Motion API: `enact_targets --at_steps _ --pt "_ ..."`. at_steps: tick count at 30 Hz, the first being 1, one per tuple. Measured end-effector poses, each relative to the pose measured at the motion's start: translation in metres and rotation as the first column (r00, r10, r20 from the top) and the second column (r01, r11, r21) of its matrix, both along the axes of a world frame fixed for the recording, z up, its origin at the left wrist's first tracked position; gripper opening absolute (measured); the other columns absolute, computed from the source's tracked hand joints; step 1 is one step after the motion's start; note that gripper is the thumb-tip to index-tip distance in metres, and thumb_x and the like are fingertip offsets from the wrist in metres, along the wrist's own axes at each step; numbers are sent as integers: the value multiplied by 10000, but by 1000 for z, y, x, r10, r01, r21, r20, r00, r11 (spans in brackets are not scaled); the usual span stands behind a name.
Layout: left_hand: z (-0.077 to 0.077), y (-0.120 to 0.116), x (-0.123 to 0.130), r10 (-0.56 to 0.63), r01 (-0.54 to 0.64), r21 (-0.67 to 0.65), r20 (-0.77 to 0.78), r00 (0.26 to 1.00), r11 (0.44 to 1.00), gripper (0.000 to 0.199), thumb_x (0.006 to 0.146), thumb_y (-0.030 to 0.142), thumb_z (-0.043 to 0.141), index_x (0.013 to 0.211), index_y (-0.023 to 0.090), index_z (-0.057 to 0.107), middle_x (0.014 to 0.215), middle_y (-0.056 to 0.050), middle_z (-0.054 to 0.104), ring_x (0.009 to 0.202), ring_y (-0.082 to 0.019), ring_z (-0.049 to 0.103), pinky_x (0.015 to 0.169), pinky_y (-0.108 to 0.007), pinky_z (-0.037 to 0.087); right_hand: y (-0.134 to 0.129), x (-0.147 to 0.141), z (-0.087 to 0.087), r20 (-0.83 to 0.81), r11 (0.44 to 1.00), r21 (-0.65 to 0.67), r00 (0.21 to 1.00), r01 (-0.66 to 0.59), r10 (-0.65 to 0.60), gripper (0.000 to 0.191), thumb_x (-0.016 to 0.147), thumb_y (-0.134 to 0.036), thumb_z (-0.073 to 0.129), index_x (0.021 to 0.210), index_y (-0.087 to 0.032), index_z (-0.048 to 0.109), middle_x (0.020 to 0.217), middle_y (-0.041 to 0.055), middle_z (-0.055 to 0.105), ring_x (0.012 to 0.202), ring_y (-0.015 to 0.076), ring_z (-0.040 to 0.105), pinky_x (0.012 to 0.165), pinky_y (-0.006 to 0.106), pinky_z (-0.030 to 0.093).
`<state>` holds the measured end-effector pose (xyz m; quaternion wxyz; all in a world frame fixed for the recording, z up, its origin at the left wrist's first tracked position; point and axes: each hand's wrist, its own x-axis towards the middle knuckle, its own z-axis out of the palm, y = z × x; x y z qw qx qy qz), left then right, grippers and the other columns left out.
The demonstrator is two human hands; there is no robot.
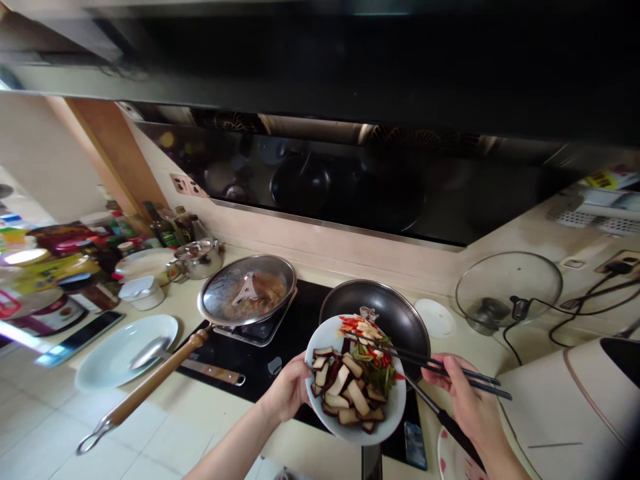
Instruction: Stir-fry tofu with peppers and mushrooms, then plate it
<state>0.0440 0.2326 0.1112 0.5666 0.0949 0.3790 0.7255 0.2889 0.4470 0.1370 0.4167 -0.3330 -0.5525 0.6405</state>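
My left hand [291,385] grips the left rim of a white plate [396,415], tilted over the near side of a dark wok [407,319]. On the plate lie brown-edged slices, apparently dried tofu [357,398], with green pepper pieces [383,375], red strips and pale garlic-like slices [367,331]. Dark chopsticks [480,381] are pinched in my right hand [463,393], their tips over the garlic and red strips. A little food [369,313] shows in the wok, though the plate hides much of it. A black utensil handle [457,427] passes beneath my right hand.
A lidded pan [247,290] sits on the left burner, its wooden handle [160,377] jutting toward me. Left stand an oval plate [95,363] with a spoon, a phone [80,339], jars and bottles. Right are a glass lid [510,287], cords and a white appliance [565,400]. A range hood [320,73] hangs above.
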Motion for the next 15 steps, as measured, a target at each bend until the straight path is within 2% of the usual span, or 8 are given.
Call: enact_targets --at_steps 5,9,12,15 --pt "-6 10 -2 -4 4 -29 -26 1000 1000 445 576 106 515 1009 134 612 655 -49 691 489 -192 637 421 -257 491 16 -2 -5 -29 998 -12 998 60 -61 337 723 -525 727 838 -210 698 747 51 726 664 220 707 637 297 610" --pt "-8 13 -5 12 -14 -53 -39 999 999 462 585 112 521 1041 141 584 655 -45 693 493 -198 641 425 -275 507 27 -1 2 -109 990 -47 984 133 -138 387 649 -535 781 799 -188 697 706 55 723 631 213 703 624 290 614" --pt "-6 11 -8 28 -29 -47 -38 999 998 442 580 104 532 1018 148 578 649 -38 691 484 -198 639 417 -278 509 30 12 11 -149 985 -82 975 154 -165 381 622 -518 803 785 -190 697 680 39 714 600 210 696 609 308 619" --pt "-2 10 -11 39 -40 -15 -31 999 999 394 585 108 544 974 149 588 660 -41 694 498 -210 647 413 -280 507 28 35 16 -127 988 -93 982 126 -137 342 615 -491 813 763 -204 702 692 30 711 548 198 674 559 315 616"
